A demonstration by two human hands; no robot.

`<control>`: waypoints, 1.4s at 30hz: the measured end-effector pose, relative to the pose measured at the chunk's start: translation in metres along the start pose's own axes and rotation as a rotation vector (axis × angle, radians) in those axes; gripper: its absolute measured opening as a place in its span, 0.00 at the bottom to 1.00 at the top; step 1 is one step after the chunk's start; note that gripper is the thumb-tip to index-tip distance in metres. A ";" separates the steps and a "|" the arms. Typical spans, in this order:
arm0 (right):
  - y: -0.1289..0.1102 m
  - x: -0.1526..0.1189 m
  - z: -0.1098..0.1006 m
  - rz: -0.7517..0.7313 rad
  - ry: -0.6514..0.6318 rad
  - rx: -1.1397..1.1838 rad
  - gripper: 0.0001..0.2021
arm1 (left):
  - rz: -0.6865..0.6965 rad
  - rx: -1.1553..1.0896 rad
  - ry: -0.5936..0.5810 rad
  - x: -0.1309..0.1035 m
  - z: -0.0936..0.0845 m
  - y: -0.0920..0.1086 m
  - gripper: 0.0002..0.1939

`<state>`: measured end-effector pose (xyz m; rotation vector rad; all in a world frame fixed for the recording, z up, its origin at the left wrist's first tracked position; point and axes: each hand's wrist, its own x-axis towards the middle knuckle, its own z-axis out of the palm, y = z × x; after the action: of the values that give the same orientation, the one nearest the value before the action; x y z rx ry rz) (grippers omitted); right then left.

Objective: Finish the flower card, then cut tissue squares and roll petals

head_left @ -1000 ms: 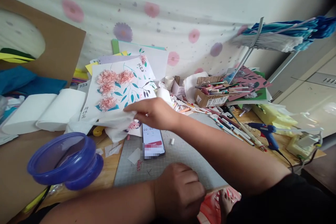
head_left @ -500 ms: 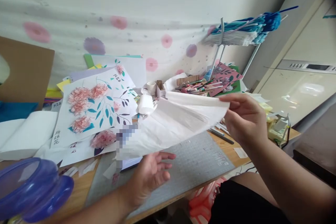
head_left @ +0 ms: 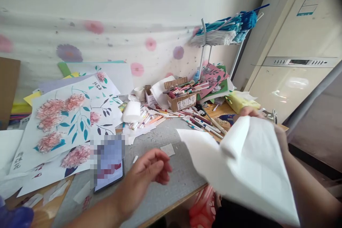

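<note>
My right hand [head_left: 250,112] grips a large sheet of thin white paper [head_left: 263,160] by its upper edge. The sheet is folded over itself near my fingers and hangs over the right end of the grey mat [head_left: 149,197], covering most of the hand. Above the middle of that mat is my left hand [head_left: 151,167], its fingers loosely curled and holding nothing. A small white paper scrap [head_left: 167,149] lies just beyond its fingertips. To its left a tablet or phone [head_left: 110,180] with a blurred screen rests on the mat.
Pink paper-flower pictures [head_left: 77,121] cover the table's left side. Behind the mat are a white roll [head_left: 131,111], scattered markers [head_left: 203,124] and a cardboard box [head_left: 183,102] of pens. A yellow tissue pack [head_left: 242,102] and a rack of pipe cleaners [head_left: 224,30] stand at right.
The white sheet has swung from above the mat's middle to the right and nearer me, folding over. My left hand remains over the mat, fingers more curled. The view has turned right.
</note>
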<state>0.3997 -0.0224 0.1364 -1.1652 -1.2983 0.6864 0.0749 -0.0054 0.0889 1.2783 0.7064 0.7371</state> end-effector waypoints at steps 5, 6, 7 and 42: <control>0.010 -0.016 0.057 0.423 -0.393 0.282 0.10 | -0.163 -0.139 -0.256 0.010 0.000 0.004 0.34; 0.013 -0.019 0.068 0.431 -0.440 0.258 0.10 | -0.202 -0.147 -0.312 0.009 0.002 0.001 0.36; 0.015 -0.021 0.077 0.436 -0.476 0.243 0.11 | -0.236 -0.154 -0.340 0.009 0.004 -0.003 0.36; 0.057 -0.008 0.087 0.251 -0.764 -0.596 0.07 | -0.089 0.044 0.489 0.014 -0.049 0.031 0.25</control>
<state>0.3269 0.0112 0.0702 -1.6437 -2.1153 1.0245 0.0404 0.0382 0.1111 1.1043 1.1724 0.9776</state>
